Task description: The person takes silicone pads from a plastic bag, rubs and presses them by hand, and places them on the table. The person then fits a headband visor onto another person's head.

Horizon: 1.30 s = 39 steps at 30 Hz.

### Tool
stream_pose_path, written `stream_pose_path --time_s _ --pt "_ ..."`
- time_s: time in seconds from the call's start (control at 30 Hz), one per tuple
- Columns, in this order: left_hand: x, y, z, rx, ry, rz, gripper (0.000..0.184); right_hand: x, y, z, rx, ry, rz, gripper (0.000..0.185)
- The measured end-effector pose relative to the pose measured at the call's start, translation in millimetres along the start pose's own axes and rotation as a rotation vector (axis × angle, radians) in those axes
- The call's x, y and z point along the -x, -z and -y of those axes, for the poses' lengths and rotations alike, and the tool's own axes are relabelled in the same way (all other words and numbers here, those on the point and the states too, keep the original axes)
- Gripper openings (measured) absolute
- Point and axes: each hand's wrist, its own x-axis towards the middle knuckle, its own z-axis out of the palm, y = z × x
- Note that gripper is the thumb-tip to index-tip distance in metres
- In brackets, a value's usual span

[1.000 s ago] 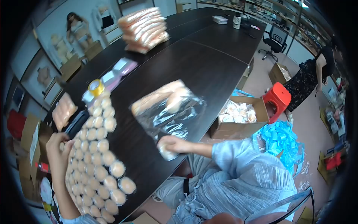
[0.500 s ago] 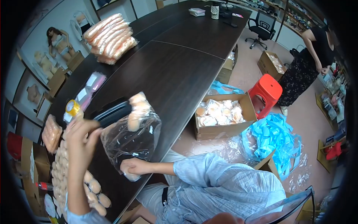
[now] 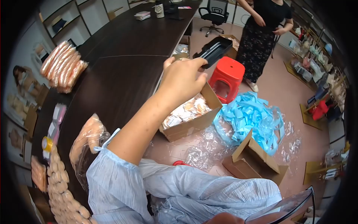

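Note:
My left hand (image 3: 182,76) reaches out to the upper right, over an open cardboard box (image 3: 192,126) of small wrapped packets (image 3: 188,112). Its fingers grip the near end of a black plastic tray (image 3: 214,52). My right hand does not show; my left forearm and sleeve cover part of the area by the table edge. On the dark table (image 3: 115,74), left of my sleeve, lies a clear bag with beige pads (image 3: 88,136) in it, partly hidden by that sleeve.
Rows of round beige pads (image 3: 61,186), yellow tape (image 3: 47,143) and stacked bagged pads (image 3: 63,67) are on the table. On the floor are a red stool (image 3: 228,76), blue plastic strips (image 3: 250,119) and an open carton (image 3: 253,160). A person (image 3: 257,41) stands behind the stool.
My left hand has swung right with the black tray, from the table to over the box. My right hand, earlier at the clear bag's lower edge, has gone from sight. The view has shifted right.

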Motion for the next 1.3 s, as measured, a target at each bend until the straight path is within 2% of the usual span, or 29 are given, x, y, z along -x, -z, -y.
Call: stream_pose_path --time_s 0.17,0.27,0.43,0.63,0.8,1.13,1.27,1.3 --pt "-17.8 -39.6 -16.0 0.053 -0.046 0.047 0.022 -15.9 11.1 95.3 -0.007 -0.021 -0.030 0.044" --pt "-19.5 -51.6 -19.2 0.061 -0.065 0.044 0.023 -6.1 14.0 96.3 -0.026 -0.033 -0.032 0.044" --pt "-20.9 -60.7 -15.9 0.117 -0.029 0.022 0.019 46.5 13.5 1.5 -0.052 -0.064 -0.030 0.044" --pt "-22.8 -52.1 -15.9 0.030 0.031 0.213 0.013 62.8 19.6 -3.5 -0.071 -0.106 -0.026 0.044" --pt "-25.7 -49.3 -15.6 0.064 0.024 0.190 0.010 80.9 23.4 -3.4 -0.084 -0.146 -0.016 0.044" --pt "-12.4 -53.2 -4.3 0.072 -0.003 -0.006 0.010 94.1 17.1 -15.2 -0.148 -0.240 0.030 0.044" --pt "-6.6 -48.0 11.1 -0.076 0.102 0.252 0.011 94.2 12.0 -23.5 -0.196 -0.285 0.074 0.044" --pt "-5.4 -47.7 17.2 -0.083 0.109 0.253 0.011 93.6 10.6 -25.8 -0.210 -0.294 0.084 0.044"
